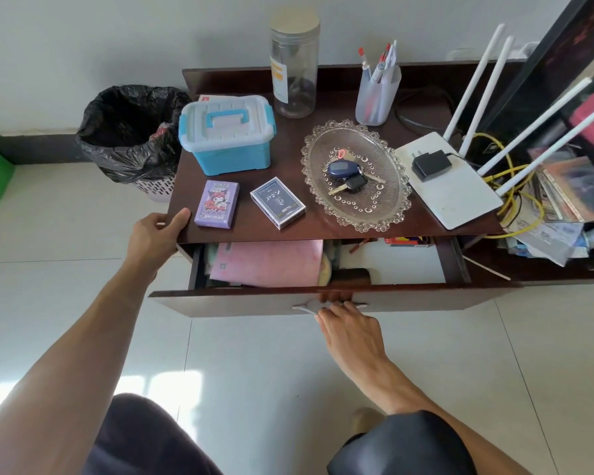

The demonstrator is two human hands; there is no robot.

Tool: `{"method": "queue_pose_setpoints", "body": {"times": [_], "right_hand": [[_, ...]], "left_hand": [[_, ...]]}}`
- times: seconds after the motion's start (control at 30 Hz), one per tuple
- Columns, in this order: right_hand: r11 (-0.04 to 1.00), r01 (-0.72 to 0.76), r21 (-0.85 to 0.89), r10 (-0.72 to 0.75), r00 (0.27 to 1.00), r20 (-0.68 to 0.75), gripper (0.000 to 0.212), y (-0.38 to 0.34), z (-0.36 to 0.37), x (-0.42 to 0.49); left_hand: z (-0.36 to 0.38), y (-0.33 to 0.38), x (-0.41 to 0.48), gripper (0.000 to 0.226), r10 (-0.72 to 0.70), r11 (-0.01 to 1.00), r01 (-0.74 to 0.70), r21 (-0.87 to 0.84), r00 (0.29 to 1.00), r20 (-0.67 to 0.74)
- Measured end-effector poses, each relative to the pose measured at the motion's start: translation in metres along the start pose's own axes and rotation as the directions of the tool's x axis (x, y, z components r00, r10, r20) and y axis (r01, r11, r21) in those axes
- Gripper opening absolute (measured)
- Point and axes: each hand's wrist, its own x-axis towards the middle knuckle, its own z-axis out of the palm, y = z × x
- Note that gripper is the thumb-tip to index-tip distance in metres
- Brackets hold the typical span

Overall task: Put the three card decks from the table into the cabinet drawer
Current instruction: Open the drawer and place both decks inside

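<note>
Two card decks lie on the dark wooden cabinet top [254, 228]: a purple deck [216, 204] near the front left and a dark blue-grey deck [277, 202] to its right. I see no third deck. The cabinet drawer [240, 299] is pulled open below, holding a pink folder [268, 264] and papers. My left hand [156, 234] grips the cabinet top's front left corner, thumb on top. My right hand [348, 332] is at the drawer's metal handle [306, 307], fingers curled on it.
A blue-and-white storage box [227, 133], a tall clear jar [294, 66], a pen cup [378, 94], a glass dish [323, 142] with keys and a white router [460, 200] share the top. A black-lined bin [131, 135] stands at the left. Clutter fills the right shelf.
</note>
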Motion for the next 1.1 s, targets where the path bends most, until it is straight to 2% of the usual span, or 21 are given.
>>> {"method": "queue_pose_setpoints", "body": {"times": [0.23, 0.5, 0.63, 0.7, 0.73, 0.8, 0.87, 0.9, 0.93, 1.0, 1.1], "right_hand": [[0.999, 0.017, 0.028, -0.018, 0.999, 0.051, 0.017, -0.002, -0.001, -0.037], [0.998, 0.056, 0.026, -0.058, 0.997, 0.049, 0.034, -0.006, 0.000, -0.064], [0.997, 0.054, 0.062, -0.062, 0.988, 0.144, 0.033, -0.007, -0.012, -0.067], [0.995, 0.036, 0.093, -0.057, 0.971, 0.231, 0.024, -0.006, -0.024, -0.067], [0.987, -0.007, 0.158, -0.045, 0.944, 0.327, 0.025, -0.003, -0.032, -0.065], [0.888, -0.198, 0.416, -0.029, 0.877, 0.480, 0.033, 0.007, -0.057, -0.062], [0.650, -0.383, 0.657, -0.074, 0.828, 0.556, 0.028, 0.017, -0.093, -0.051], [0.564, -0.408, 0.718, -0.094, 0.832, 0.546, 0.024, 0.021, -0.111, -0.041], [0.540, -0.390, 0.746, -0.083, 0.857, 0.508, 0.022, 0.024, -0.125, -0.026], [0.625, -0.258, 0.736, -0.027, 0.936, 0.351, 0.021, 0.022, -0.145, 0.014], [0.829, -0.055, 0.557, 0.016, 0.997, 0.075, 0.030, 0.000, -0.153, 0.090]], "left_hand": [[0.001, -0.001, -0.001, 0.066, -0.020, 0.999, 0.020, -0.045, 1.000, 0.013], [0.002, 0.003, -0.007, 0.062, -0.047, 0.998, 0.047, -0.048, 0.999, -0.004], [0.004, 0.003, -0.010, 0.061, -0.044, 0.998, 0.042, -0.053, 0.999, -0.030], [0.004, 0.005, -0.012, 0.061, -0.045, 0.998, 0.044, -0.045, 0.998, -0.041], [0.003, 0.007, -0.013, 0.061, -0.046, 0.998, 0.045, -0.037, 0.998, -0.042], [0.000, 0.012, -0.018, 0.062, -0.042, 0.999, 0.041, -0.013, 0.998, -0.041], [-0.003, 0.018, -0.028, 0.065, 0.002, 1.000, 0.000, 0.019, 0.996, -0.090], [-0.004, 0.022, -0.035, 0.065, 0.049, 0.999, -0.045, 0.030, 0.989, -0.141], [-0.003, 0.026, -0.043, 0.063, 0.113, 0.993, -0.106, 0.047, 0.975, -0.191], [0.006, 0.037, -0.058, 0.054, 0.257, 0.964, -0.235, 0.122, 0.940, -0.222], [0.027, 0.054, -0.068, 0.054, 0.380, 0.898, -0.330, 0.291, 0.916, -0.132]]}}
